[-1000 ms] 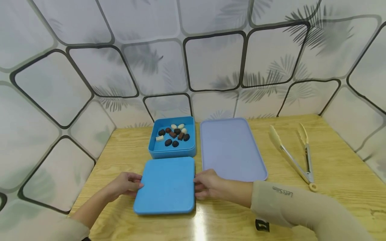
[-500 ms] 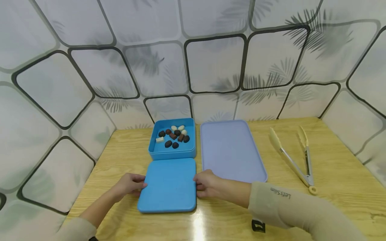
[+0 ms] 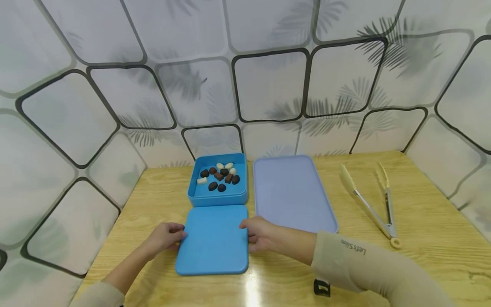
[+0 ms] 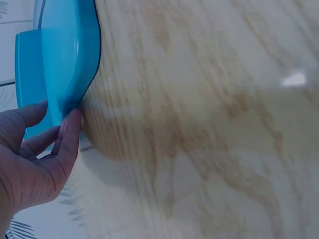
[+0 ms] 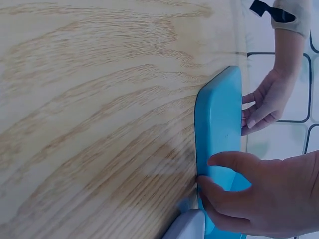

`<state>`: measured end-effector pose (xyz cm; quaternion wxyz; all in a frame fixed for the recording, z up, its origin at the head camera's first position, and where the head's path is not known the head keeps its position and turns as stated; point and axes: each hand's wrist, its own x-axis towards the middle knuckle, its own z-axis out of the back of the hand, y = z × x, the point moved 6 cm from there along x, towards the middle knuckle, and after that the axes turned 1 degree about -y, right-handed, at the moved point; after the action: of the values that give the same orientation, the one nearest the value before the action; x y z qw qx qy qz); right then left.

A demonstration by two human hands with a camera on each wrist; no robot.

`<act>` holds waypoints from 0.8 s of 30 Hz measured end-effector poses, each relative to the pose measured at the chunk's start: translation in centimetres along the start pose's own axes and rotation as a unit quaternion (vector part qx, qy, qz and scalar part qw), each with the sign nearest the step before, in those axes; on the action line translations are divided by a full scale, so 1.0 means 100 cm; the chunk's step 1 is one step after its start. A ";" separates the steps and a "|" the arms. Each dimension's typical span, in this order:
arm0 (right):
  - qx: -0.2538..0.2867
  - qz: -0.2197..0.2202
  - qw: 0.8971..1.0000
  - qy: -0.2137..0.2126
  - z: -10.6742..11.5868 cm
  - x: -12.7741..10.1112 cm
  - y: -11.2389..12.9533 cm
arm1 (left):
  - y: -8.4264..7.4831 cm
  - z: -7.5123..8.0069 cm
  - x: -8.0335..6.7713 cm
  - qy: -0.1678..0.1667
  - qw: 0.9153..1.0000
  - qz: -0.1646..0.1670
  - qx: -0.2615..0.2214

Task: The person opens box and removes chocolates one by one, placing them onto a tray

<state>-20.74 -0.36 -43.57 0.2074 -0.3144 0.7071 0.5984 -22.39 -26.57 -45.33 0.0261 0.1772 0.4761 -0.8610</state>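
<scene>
A pale lilac tray (image 3: 294, 194) lies flat on the wooden table (image 3: 422, 221), just beyond and beside the right hand (image 3: 261, 233), its near edge close to the knuckles. Metal tongs with cream tips (image 3: 370, 200) rest well off to that hand's outer side, arms spread, handle ring nearest the sleeve. Behind the table stand wall panels (image 3: 268, 81) printed with rounded black outlines and grey palm leaves, wrapping around both sides.

both hands (image 3: 165, 238) (image 3: 261, 233) low, fingers curled inward
</scene>
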 end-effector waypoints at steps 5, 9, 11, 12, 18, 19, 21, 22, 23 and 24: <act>-0.014 0.024 1.000 0.010 0.005 -0.003 0.006 | -0.002 0.007 0.011 -0.006 1.000 -0.010 0.021; -0.031 0.042 0.998 0.020 0.009 -0.009 0.011 | -0.006 0.010 0.015 -0.032 0.999 0.017 0.038; -0.050 0.057 0.997 0.024 0.012 -0.010 0.014 | -0.008 0.011 0.015 -0.038 0.998 0.021 0.044; -0.059 0.069 0.995 0.027 0.014 -0.010 0.016 | -0.008 0.012 0.016 -0.039 0.998 0.020 0.045; -0.153 0.157 0.976 0.004 0.032 0.000 0.031 | -0.017 0.016 0.021 -0.072 0.997 -0.016 0.033; -0.168 0.169 0.971 -0.006 0.035 0.002 0.034 | -0.020 0.017 0.021 -0.081 0.996 -0.026 0.039; -0.187 0.193 0.963 -0.023 0.041 0.005 0.039 | -0.026 0.018 0.023 -0.102 0.992 -0.042 0.060; -0.198 0.205 0.958 -0.030 0.043 0.006 0.042 | -0.030 0.019 0.023 -0.111 0.990 -0.052 0.074; -0.209 0.217 0.953 -0.037 0.044 0.007 0.044 | -0.034 0.019 0.024 -0.119 0.987 -0.062 0.088; -0.220 0.232 0.947 -0.043 0.046 0.008 0.047 | -0.038 0.019 0.025 -0.127 0.984 -0.071 0.102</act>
<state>-24.92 4.42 -41.64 0.0189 -0.1536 0.6015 0.7838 -26.04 -25.80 -42.16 0.0071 0.0340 0.3895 -0.9204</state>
